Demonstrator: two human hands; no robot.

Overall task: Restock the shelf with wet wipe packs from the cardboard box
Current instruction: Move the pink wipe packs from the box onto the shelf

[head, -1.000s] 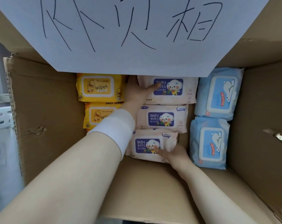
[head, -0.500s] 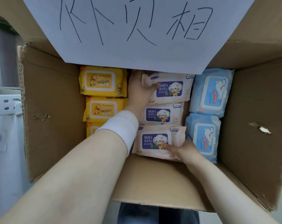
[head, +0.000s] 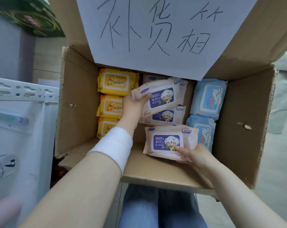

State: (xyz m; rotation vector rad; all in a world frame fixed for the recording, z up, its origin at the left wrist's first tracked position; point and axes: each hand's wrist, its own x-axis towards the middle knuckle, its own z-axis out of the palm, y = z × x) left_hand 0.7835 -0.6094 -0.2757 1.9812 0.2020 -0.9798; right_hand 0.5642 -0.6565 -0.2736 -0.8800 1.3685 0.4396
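Note:
An open cardboard box (head: 77,102) holds rows of wet wipe packs: yellow packs (head: 117,82) on the left, pink "Baby Wipes" packs (head: 164,116) in the middle, blue packs (head: 208,97) on the right. My left hand (head: 134,104) grips the left end of a pink pack (head: 162,96) that is lifted and tilted above the middle row. My right hand (head: 193,153) holds another pink pack (head: 167,142) by its lower right corner, raised over the box's near edge.
A white sheet with handwritten characters (head: 156,35) is stuck to the box's raised far flap. A white metal shelf (head: 22,94) stands at the left. A green carton (head: 29,17) lies at the top left. My legs in jeans (head: 156,209) are below the box.
Both hands have lifted their pink packs up out of the middle row; the left pack now tilts upward. The view has pulled back, showing more of the shelf and floor.

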